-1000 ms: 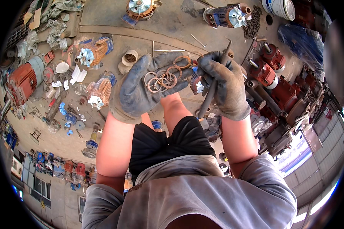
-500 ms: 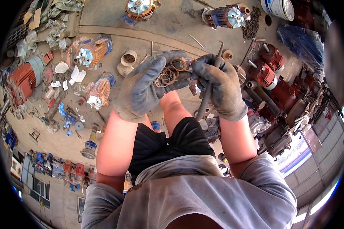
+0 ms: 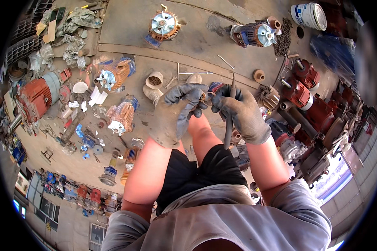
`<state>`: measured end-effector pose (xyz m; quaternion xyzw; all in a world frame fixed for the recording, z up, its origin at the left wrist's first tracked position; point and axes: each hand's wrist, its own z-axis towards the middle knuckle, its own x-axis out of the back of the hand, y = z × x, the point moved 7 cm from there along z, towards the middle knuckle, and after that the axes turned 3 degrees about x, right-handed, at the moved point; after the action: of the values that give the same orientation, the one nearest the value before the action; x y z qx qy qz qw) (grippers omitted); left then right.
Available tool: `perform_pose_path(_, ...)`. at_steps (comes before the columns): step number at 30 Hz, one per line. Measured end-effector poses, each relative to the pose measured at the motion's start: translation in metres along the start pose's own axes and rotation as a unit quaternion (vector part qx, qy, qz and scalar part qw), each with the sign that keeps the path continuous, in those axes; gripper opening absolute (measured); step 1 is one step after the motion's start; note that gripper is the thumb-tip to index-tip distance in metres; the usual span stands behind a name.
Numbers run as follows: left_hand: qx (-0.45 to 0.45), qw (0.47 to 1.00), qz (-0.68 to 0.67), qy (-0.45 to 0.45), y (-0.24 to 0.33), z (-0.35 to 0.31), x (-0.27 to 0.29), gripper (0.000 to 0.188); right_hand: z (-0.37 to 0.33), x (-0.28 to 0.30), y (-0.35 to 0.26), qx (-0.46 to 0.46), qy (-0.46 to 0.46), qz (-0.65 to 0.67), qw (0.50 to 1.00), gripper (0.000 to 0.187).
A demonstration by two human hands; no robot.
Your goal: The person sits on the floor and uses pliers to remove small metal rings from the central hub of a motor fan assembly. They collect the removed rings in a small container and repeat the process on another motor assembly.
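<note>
Curled further inward than earlier, the left hand [image 3: 171, 117] is closed around rings [image 3: 203, 97], glimpsed at its fingertip edge, apparently against spilling; a pointed rod [image 3: 228, 129] is gripped in the right hand [image 3: 248, 115], seemingly so pinching is left possible.

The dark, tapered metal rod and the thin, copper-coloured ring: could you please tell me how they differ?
The dark, tapered metal rod is long and straight; the thin, copper-coloured ring is small and curved. The rod sticks out above and below the right hand, whereas the ring is partly hidden at the left hand. Both are slender and held in gloved hands.
</note>
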<state>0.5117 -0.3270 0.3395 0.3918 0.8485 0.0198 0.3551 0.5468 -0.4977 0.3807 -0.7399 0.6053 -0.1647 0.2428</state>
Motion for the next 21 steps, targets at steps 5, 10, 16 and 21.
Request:
perform_pose_path(5,-0.051,0.996,0.047,0.061,0.000,0.006,0.026,0.021,0.023,-0.013,0.006,0.008,0.036,-0.035,0.999,0.020)
perform_pose_path(10,-0.129,0.983,0.085,0.098,0.023,0.016,0.044,0.022,0.061,-0.036,0.006,0.063,0.032,-0.025,0.997,0.018)
perform_pose_path(16,-0.152,0.956,0.183,0.170,0.055,0.038,0.081,0.023,0.101,-0.078,0.001,0.102,0.070,-0.079,0.989,0.016)
perform_pose_path(21,-0.180,0.956,0.116,0.201,0.067,0.072,0.113,0.023,0.143,-0.116,0.027,0.055,0.132,0.174,0.974,0.015)
